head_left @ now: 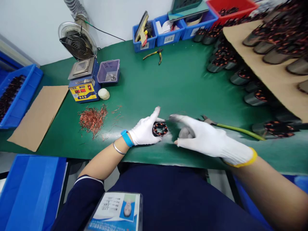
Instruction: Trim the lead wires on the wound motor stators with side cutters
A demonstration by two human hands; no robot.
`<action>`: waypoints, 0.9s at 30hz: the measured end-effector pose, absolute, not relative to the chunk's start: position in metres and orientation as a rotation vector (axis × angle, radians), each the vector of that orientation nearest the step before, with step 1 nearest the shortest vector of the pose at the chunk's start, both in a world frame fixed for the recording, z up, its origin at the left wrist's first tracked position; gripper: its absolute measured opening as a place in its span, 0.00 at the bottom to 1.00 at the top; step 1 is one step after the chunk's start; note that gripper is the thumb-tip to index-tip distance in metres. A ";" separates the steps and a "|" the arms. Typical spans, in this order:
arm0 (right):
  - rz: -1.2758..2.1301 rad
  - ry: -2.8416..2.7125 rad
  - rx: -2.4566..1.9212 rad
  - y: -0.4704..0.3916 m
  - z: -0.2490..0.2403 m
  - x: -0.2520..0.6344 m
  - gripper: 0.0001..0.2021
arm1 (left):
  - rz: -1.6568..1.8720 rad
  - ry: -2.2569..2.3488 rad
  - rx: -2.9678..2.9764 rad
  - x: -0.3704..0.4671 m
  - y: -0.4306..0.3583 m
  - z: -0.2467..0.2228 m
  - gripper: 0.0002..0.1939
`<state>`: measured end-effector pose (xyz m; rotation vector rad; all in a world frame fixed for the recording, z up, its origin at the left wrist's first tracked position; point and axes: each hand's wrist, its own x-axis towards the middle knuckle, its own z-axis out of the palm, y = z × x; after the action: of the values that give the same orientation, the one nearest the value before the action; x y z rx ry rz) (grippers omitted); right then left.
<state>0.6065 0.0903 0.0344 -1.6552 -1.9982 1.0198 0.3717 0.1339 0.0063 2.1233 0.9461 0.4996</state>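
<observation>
My left hand [145, 130], in a white glove, curls round a small dark ring-shaped coil part [160, 129] with orange-copper marks on its rim. To the right, my right hand [202, 134], gloved and slightly blurred, has thumb and fingers curved round a grey round object [186, 132]. A gap lies between the two hands. Just beyond my right hand are cutters [231, 127] with green handles, lying on the green table [154, 83]. Left of my left hand sits a pile of copper wire scraps [93, 120].
A solder pot [84, 88] with a fan stands at the left beside a purple tray [108, 71]. Yellow-handled pliers [154, 56] lie near blue bins [144, 44]. At right, metal cylinders [238, 77] stand beside and on a cardboard sheet [264, 69].
</observation>
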 end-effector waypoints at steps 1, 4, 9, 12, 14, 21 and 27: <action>1.009 -2.076 -1.705 0.088 0.033 0.604 0.27 | 0.495 0.941 2.144 0.371 0.135 0.006 0.61; 0.838 -2.193 -1.753 0.079 0.022 0.597 0.15 | 0.511 1.065 2.194 0.376 0.137 0.003 0.61; 0.465 -2.447 -1.666 0.064 0.008 0.596 0.17 | 0.517 1.286 2.238 0.384 0.135 0.005 0.64; 0.453 -2.511 -1.628 0.061 0.009 0.597 0.17 | 0.468 1.107 2.254 0.375 0.136 0.012 0.71; 0.434 -2.509 -1.640 0.060 0.010 0.597 0.18 | 0.417 0.914 2.210 0.367 0.139 0.015 0.66; 0.359 -2.522 -1.701 0.062 0.001 0.596 0.20 | 0.525 0.986 2.173 0.380 0.140 0.001 0.57; 0.276 -2.408 -1.910 0.061 0.002 0.594 0.21 | 0.497 1.258 2.326 0.391 0.136 0.000 0.58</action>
<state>0.5936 0.0609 0.0019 -1.9098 -2.4079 0.2765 0.3909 0.1361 0.0002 2.3260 1.2580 0.4970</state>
